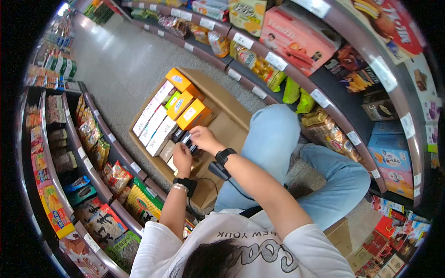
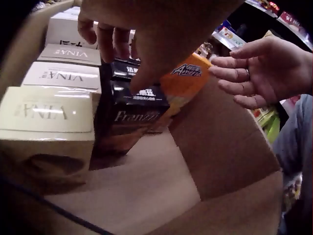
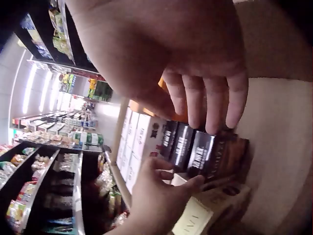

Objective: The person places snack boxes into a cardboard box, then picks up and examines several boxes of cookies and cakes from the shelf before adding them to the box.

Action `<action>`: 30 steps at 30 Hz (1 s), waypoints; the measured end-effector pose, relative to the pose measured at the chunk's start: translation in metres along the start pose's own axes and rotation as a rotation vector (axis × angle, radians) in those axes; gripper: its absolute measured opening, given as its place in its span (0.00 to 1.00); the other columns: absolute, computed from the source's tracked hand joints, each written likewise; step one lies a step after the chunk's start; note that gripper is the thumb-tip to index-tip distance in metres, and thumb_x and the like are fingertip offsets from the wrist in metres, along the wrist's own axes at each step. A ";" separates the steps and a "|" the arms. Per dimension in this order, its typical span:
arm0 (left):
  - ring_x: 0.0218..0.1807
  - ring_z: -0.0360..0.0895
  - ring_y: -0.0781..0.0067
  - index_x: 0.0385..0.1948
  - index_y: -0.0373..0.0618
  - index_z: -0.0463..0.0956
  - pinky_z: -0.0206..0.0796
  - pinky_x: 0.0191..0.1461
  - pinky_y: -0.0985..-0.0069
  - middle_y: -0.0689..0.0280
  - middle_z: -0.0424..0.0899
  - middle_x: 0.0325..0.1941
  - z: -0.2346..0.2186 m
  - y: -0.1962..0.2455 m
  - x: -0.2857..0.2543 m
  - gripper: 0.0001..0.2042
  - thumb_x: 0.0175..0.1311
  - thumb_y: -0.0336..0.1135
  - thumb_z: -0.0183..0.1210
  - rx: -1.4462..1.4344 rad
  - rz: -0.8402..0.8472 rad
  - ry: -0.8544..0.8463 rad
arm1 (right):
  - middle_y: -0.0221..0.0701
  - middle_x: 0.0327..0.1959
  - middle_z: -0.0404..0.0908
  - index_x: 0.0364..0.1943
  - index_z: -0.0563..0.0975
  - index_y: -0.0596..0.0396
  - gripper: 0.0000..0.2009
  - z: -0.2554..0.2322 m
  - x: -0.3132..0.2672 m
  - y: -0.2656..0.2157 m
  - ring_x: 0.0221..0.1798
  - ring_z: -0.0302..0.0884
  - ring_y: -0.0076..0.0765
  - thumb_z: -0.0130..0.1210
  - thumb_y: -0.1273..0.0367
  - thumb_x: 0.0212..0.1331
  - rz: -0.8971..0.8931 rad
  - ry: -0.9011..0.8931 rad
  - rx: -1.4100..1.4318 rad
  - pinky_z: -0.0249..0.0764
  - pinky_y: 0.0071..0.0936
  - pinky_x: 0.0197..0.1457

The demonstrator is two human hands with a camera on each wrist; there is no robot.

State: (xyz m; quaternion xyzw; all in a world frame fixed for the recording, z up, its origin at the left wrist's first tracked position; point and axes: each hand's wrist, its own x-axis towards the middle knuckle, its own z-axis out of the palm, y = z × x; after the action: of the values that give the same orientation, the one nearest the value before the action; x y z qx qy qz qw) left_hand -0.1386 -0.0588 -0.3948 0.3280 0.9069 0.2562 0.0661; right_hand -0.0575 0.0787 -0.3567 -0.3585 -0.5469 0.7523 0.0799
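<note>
In the head view my left hand (image 1: 182, 157) is over the black boxes in an open carton (image 1: 135, 139). The left wrist view shows its thumb on top of the front black box (image 2: 132, 117), printed "Franzzi", with the other fingers reaching over the boxes behind. My right hand (image 1: 205, 139) is close by on the right, above the black boxes. Its fingers (image 2: 234, 73) are loosely spread and hold nothing. Next to the black boxes stand pale VINA boxes (image 2: 54, 115), and orange boxes (image 1: 193, 115) stand further along.
White boxes (image 1: 162, 134) line the carton's left side. Bare cardboard floor (image 2: 146, 171) shows in its right part. Snack shelves (image 1: 259, 92) curve along the right, and more shelves (image 1: 88, 157) stand on the left. The person's bent knee (image 1: 276, 129) is beside the carton.
</note>
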 end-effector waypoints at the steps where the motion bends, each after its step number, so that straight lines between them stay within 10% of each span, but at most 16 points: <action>1: 0.32 0.76 0.57 0.30 0.42 0.72 0.67 0.36 0.65 0.58 0.77 0.29 -0.007 0.018 0.005 0.04 0.54 0.27 0.58 -0.085 0.043 0.028 | 0.28 0.33 0.79 0.44 0.75 0.56 0.12 -0.004 -0.006 -0.018 0.36 0.77 0.20 0.56 0.70 0.55 -0.011 -0.041 0.154 0.74 0.21 0.31; 11: 0.32 0.79 0.64 0.36 0.37 0.75 0.70 0.37 0.73 0.57 0.80 0.31 -0.041 0.267 0.033 0.07 0.57 0.27 0.57 -0.600 0.476 -0.154 | 0.35 0.43 0.78 0.50 0.71 0.57 0.14 -0.157 -0.151 -0.159 0.40 0.78 0.27 0.53 0.71 0.61 -0.480 0.110 0.431 0.77 0.23 0.42; 17: 0.36 0.78 0.61 0.41 0.40 0.74 0.70 0.41 0.71 0.58 0.79 0.34 -0.034 0.401 0.016 0.11 0.56 0.28 0.58 -0.609 0.785 -0.248 | 0.34 0.42 0.80 0.50 0.72 0.57 0.15 -0.289 -0.202 -0.131 0.37 0.79 0.28 0.55 0.72 0.57 -0.671 0.818 -0.101 0.75 0.25 0.39; 23: 0.40 0.78 0.57 0.48 0.43 0.72 0.70 0.44 0.67 0.55 0.75 0.43 0.002 0.492 0.001 0.17 0.54 0.29 0.58 -0.589 1.024 -0.284 | 0.50 0.50 0.74 0.53 0.70 0.60 0.22 -0.380 -0.246 -0.162 0.55 0.68 0.55 0.55 0.69 0.52 -0.639 1.377 -0.848 0.65 0.43 0.58; 30: 0.44 0.76 0.54 0.50 0.45 0.71 0.70 0.45 0.63 0.55 0.73 0.46 0.036 0.539 -0.011 0.20 0.53 0.32 0.58 -0.498 0.994 -0.291 | 0.46 0.44 0.77 0.45 0.76 0.56 0.15 -0.444 -0.237 -0.182 0.49 0.73 0.54 0.53 0.66 0.52 -0.367 1.468 -1.188 0.69 0.45 0.52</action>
State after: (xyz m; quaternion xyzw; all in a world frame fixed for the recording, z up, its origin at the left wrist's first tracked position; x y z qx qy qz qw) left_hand 0.1827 0.3022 -0.1526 0.7214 0.5377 0.4144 0.1371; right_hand 0.3444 0.3676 -0.1535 -0.6310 -0.6998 -0.0836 0.3242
